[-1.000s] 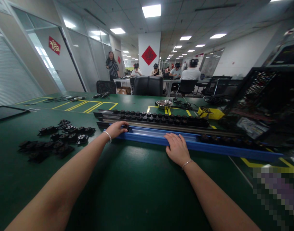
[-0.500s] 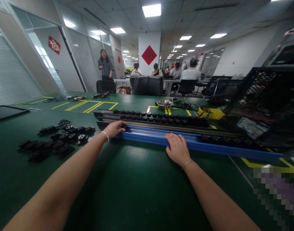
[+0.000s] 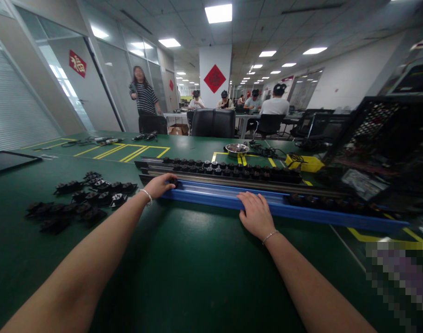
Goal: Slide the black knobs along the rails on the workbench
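A long blue channel-shaped rail [image 3: 214,199] lies across the green table in front of me. At its left end my left hand [image 3: 162,186] is closed, thumb and fingers pinching a small black part [image 3: 175,183] in the channel; the fingers partly hide it. Further right, my right hand [image 3: 256,212] grips the rail's near wall, fingers over the top and thumb against the front side. Several black parts [image 3: 311,202] sit in a row in the rail's right portion. Between the hands the channel's bare inside shows.
Behind the blue rail lie dark rails [image 3: 152,170] carrying several black parts. Loose black parts [image 3: 82,201] are grouped at the left. Further back are a metal bowl [image 3: 236,149], a yellow container [image 3: 308,163] and cables. A person [image 3: 144,95] stands beyond the table; others sit behind.
My left hand has slid a little left along the rail with the black part. My right hand has stayed in place. The standing person has shifted to the left.
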Available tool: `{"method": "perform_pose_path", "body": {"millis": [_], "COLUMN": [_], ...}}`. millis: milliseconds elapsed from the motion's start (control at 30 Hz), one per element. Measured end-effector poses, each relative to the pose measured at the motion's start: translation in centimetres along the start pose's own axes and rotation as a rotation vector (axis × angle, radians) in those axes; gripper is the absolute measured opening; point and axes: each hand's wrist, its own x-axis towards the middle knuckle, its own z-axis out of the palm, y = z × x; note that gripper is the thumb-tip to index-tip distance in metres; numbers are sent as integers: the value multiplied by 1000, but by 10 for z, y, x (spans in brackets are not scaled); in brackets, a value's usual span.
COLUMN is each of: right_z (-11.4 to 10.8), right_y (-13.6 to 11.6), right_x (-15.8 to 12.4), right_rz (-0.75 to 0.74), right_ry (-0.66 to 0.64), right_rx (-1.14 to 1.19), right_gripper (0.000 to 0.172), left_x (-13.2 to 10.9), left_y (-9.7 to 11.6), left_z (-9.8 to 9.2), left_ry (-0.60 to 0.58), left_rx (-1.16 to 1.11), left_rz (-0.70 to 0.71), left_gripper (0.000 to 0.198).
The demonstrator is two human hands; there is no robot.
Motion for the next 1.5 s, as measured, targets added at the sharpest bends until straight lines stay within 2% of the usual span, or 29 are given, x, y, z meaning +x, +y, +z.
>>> {"method": "perform_pose_path", "body": {"millis": [1167,1500], "right_z": [-1,-1], "right_y": [-1,-1], "right_x": [0,0], "right_rz": [-5,-10], "right_ry": [0,8], "right_rx": [-15,-7], "right_gripper": [43,42], "left_x": [-2,-3], "left_y": [-30,-35], "left_z": [-10,-15], "left_ry": [28,30], "left_rx": [-3,56], "left_rz": [-61,-93], "left_gripper": [42,41]}}
